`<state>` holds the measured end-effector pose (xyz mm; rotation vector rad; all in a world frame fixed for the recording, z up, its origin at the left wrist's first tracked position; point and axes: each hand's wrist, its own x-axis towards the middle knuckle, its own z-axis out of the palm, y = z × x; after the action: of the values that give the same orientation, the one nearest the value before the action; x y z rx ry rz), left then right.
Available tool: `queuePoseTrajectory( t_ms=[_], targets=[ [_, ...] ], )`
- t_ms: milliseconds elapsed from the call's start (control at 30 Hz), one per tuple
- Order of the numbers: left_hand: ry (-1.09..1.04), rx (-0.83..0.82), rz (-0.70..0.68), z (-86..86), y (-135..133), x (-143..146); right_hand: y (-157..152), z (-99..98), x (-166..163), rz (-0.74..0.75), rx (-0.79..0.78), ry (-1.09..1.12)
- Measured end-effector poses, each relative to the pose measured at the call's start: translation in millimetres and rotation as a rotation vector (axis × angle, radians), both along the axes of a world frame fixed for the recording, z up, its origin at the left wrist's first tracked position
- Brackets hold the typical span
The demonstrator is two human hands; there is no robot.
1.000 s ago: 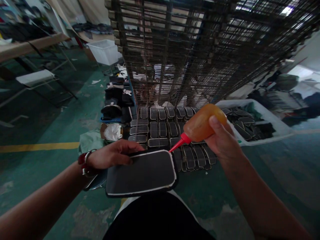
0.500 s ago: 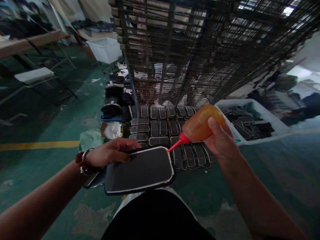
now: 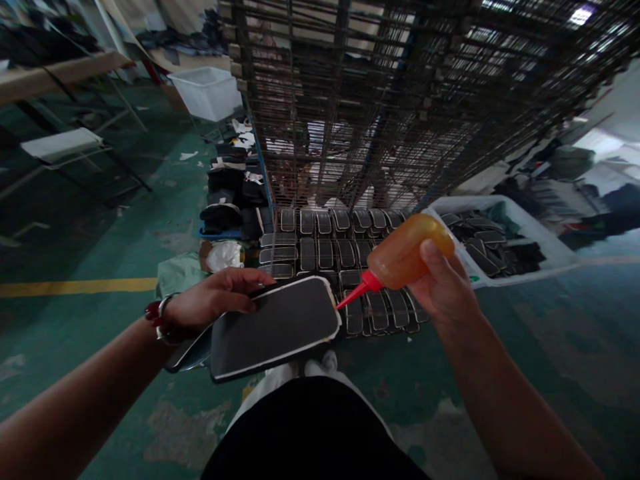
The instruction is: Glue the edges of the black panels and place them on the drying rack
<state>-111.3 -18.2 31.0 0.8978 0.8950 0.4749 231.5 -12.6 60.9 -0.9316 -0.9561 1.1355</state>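
Note:
My left hand grips a dark rounded-rectangle panel by its upper left edge, thumb on top and fingers underneath. A whitish strip runs round the panel just inside its black rim. My right hand is wrapped round an orange squeeze bottle, tilted down to the left. Its red nozzle has its tip at the right end of the panel, at the whitish strip. Whether anything flows from the tip cannot be made out. Under my left wrist, another dark panel shows in part.
A tall wire rack rises ahead, with rows of similar dark panels low at its front. A white bin of dark pieces stands right. Stacked black pieces, a green sack and a white tub are left.
The nozzle tip has moved from near the panel's upper right corner down along its right end. The panel has shifted and turned slightly; both hands keep their grip.

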Motion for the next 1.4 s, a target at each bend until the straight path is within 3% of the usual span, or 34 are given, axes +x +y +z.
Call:
queuePoseTrajectory(
  t_ms=[400,600,967,1400],
  targets=[
    [-0.080,-0.032,0.233,-11.8,2,-1,5,-13.4,1,-0.085,0.000,0.013],
    [-0.181,-0.061,0.243,-12.7,-4,3,15,-17.8,-8,-0.189,0.078,0.039],
    [-0.244,-0.080,0.347,-19.1,-4,13,17,-25.7,-17,-0.293,0.064,0.062],
    [-0.240,-0.116,0.403,-22.0,0,16,-1,-35.9,-34,-0.238,0.049,0.008]
  ],
)
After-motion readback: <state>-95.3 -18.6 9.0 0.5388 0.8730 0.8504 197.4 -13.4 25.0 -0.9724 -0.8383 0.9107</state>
